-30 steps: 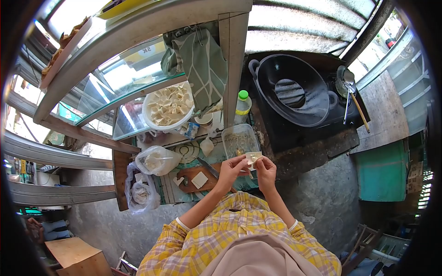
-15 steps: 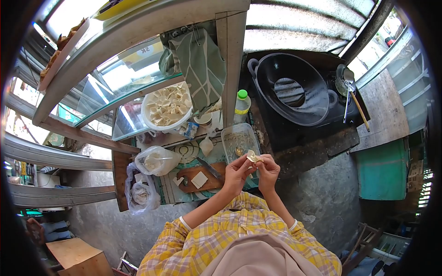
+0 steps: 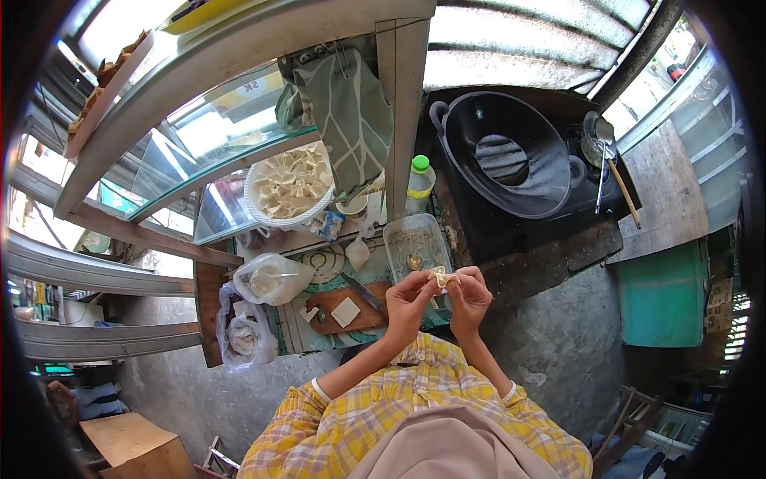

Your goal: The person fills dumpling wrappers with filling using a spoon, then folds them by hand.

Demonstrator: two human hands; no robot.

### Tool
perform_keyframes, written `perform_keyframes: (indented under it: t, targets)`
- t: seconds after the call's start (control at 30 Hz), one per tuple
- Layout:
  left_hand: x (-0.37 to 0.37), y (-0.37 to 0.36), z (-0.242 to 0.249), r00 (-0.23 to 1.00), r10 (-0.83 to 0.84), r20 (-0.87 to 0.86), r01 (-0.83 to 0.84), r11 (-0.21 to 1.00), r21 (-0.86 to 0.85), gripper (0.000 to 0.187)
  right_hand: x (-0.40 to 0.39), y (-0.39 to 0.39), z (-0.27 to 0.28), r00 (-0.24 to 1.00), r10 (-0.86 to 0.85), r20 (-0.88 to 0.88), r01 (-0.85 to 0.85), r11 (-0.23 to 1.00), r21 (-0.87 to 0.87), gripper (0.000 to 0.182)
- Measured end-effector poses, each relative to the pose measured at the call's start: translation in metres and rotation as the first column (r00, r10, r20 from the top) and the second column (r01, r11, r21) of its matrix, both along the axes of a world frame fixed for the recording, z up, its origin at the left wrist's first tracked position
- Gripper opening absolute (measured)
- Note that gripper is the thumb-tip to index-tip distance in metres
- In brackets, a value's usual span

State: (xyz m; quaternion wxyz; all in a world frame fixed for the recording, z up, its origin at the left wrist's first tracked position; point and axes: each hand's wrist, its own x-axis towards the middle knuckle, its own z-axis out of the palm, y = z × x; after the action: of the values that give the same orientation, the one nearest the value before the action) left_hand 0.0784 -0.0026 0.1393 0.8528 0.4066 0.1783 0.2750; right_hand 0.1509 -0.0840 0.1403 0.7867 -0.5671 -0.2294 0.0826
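Note:
My left hand (image 3: 406, 305) and my right hand (image 3: 469, 305) meet in front of my chest, fingertips closed on a small folded wonton (image 3: 441, 277). Its pale wrapper is gathered between both thumbs and forefingers, partly hidden by them. Just beyond lies a clear plastic tub (image 3: 403, 234) with some filling and a spoon in it. Left of my left hand, a wooden cutting board (image 3: 369, 321) carries square white wrappers (image 3: 345, 312) and a knife (image 3: 364, 292). Farther back, a white basket (image 3: 254, 209) holds many folded wontons (image 3: 289, 182).
Two plastic bags (image 3: 275, 277) sit at the left edge of the table. A black wok (image 3: 550, 180) rests on the stove at the right, with a ladle and spatula (image 3: 610, 164) beside it. A green-capped bottle (image 3: 420, 185) stands behind the tub, near a hanging cloth (image 3: 351, 116).
My fingertips have shifted slightly around the wonton, and its wrapper now looks more folded in. My right fingers have curled in more. The things on the table stay as they were.

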Motion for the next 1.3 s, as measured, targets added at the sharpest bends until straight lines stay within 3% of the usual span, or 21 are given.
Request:
perform_keyframes:
  t: [0.27, 0.47, 0.67, 0.87, 0.93, 0.97, 1.03, 1.1, 1.2, 1.3]
  targets:
    - [-0.013, 0.015, 0.016, 0.991, 0.123, 0.056, -0.135, 0.922, 0.362, 0.018, -0.005, 0.011, 0.012, 0.991, -0.003, 0.132, 0.012, 0.998, -0.068, 0.013]
    - [-0.041, 0.035, 0.015, 0.981, 0.194, 0.003, -0.188, 0.946, 0.264, 0.017, -0.019, 0.038, 0.021, 0.985, 0.115, 0.126, -0.1, 0.988, -0.114, 0.013]
    - [-0.076, 0.071, 0.022, 0.93, 0.367, 0.0, -0.292, 0.742, 0.603, 0.015, -0.029, 0.07, 0.024, 0.908, 0.382, 0.173, -0.352, 0.918, -0.18, 0.014]
    - [-0.103, 0.099, 0.008, 0.911, 0.412, 0.007, -0.352, 0.769, 0.534, 0.016, -0.033, 0.107, 0.039, 0.795, 0.572, 0.2, -0.501, 0.806, -0.314, 0.015]
    - [-0.109, 0.107, 0.002, 0.885, 0.465, -0.043, -0.437, 0.857, 0.274, 0.014, -0.024, 0.134, 0.056, 0.722, 0.665, 0.192, -0.578, 0.732, -0.361, 0.019]
    - [-0.112, 0.11, 0.0, 0.874, 0.48, -0.074, -0.468, 0.873, 0.137, 0.013, -0.02, 0.148, 0.062, 0.725, 0.66, 0.195, -0.551, 0.726, -0.411, 0.021]
    - [-0.118, 0.117, 0.0, 0.874, 0.48, -0.078, -0.479, 0.877, 0.04, 0.015, -0.009, 0.179, 0.072, 0.734, 0.648, 0.203, -0.485, 0.709, -0.511, 0.026]
    - [-0.124, 0.124, 0.005, 0.862, 0.502, -0.067, -0.506, 0.861, -0.053, 0.017, -0.001, 0.22, 0.073, 0.68, 0.606, 0.412, -0.353, 0.764, -0.541, 0.029]
    - [-0.131, 0.134, -0.007, 0.843, 0.537, -0.035, -0.538, 0.843, -0.016, 0.019, 0.011, 0.273, 0.061, 0.485, 0.571, 0.662, -0.121, 0.794, -0.596, 0.033]
    - [-0.14, 0.142, -0.011, 0.833, 0.553, 0.0, -0.553, 0.833, 0.005, 0.02, 0.018, 0.305, 0.055, 0.345, 0.701, 0.624, 0.055, 0.648, -0.76, 0.037]
